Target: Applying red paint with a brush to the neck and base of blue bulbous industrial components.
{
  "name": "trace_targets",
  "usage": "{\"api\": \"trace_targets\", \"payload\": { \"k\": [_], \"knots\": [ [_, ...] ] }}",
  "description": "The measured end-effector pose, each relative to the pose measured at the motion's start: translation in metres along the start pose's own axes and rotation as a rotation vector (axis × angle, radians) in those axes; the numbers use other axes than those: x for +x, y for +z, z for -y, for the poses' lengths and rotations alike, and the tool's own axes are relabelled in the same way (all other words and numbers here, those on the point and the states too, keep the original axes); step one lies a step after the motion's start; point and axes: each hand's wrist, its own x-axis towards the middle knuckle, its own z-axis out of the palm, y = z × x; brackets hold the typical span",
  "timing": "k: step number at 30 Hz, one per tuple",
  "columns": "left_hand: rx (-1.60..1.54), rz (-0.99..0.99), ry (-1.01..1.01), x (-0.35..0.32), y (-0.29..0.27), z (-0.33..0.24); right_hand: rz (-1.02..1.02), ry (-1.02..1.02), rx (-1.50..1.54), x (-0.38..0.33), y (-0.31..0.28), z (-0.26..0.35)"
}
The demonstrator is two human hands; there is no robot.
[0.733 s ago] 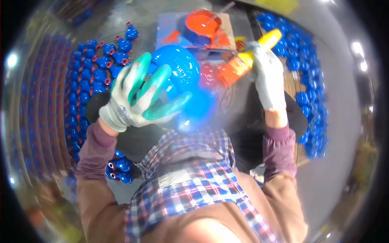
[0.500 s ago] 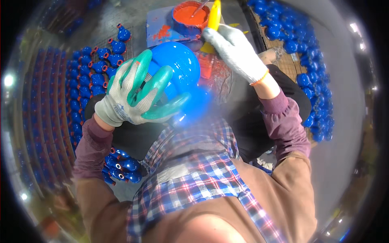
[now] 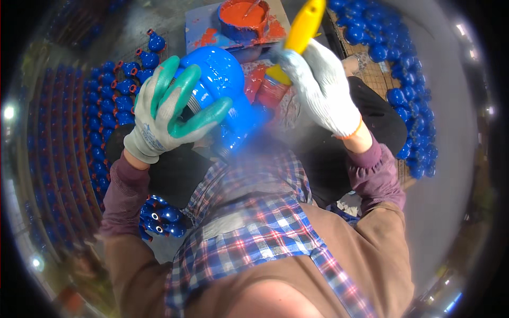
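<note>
My left hand, in a grey glove with green-coated fingers, grips a large glossy blue rounded piece with a threaded-looking ring by the fingers. The piece's lower end is blurred. In a white knitted glove, my right hand is closed round a paintbrush with a yellow handle. Its red-stained ferrule and bristles slant down towards the blue piece's right side; whether they touch it I cannot tell. Beyond both hands stands a blue pot of orange-red paint with a thin stick in it.
The pot stands on a paint-smeared board. On the left are rows of blue bulb-shaped pieces with red rims. Many glossy blue pieces line the right side. A few more with white ring marks lie by my left elbow.
The blue piece has shifted a little to the left with my left hand. My right hand has moved right and slightly down, and the brush handle now leans further right.
</note>
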Motion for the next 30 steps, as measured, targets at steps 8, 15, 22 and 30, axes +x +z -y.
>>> {"api": "trace_targets", "payload": {
  "k": [8,15,22,30],
  "knots": [
    [0.012,0.022,0.006,0.001,-0.007,0.000,-0.210,0.226,0.161,-0.015,0.000,0.008],
    [-0.025,0.038,0.067,0.004,-0.010,-0.001,0.053,0.271,0.131,0.011,0.021,-0.022],
    [-0.011,0.032,0.034,0.001,-0.003,0.004,0.005,0.105,0.118,-0.001,0.008,0.000],
    [-0.136,-0.011,-0.193,-0.011,0.012,0.003,-0.258,0.103,0.041,-0.034,0.002,0.019]
  ]
}}
